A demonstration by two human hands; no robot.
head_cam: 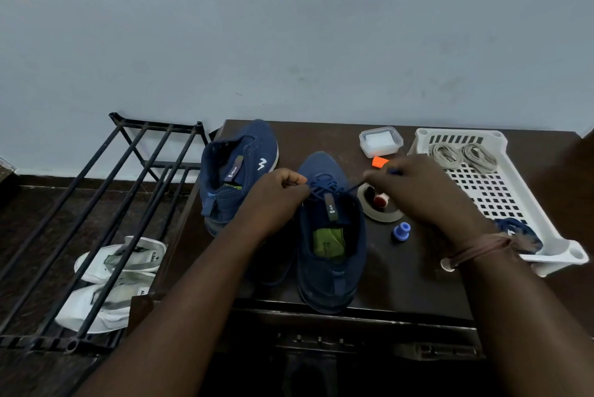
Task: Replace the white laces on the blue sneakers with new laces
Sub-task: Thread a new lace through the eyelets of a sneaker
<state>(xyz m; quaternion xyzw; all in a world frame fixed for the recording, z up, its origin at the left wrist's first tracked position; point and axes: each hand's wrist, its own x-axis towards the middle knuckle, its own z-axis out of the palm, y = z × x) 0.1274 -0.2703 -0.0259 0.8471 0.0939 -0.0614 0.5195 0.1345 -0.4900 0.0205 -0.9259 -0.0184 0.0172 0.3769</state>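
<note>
A blue sneaker stands on the dark table, toe pointing away from me, with a dark blue lace threaded through its eyelets. My left hand pinches the lace's left strand beside the eyelets. My right hand pinches the right strand and pulls it out to the right. The second blue sneaker leans on its side at the left, with no lace visible. Two bundled pale laces lie in the white perforated tray. A coiled blue lace sits at the tray's near end.
A roll of tape with a red and white object inside, a blue cap, an orange item and a clear lidded box lie on the table. A black metal rack stands left, with white shoes beneath.
</note>
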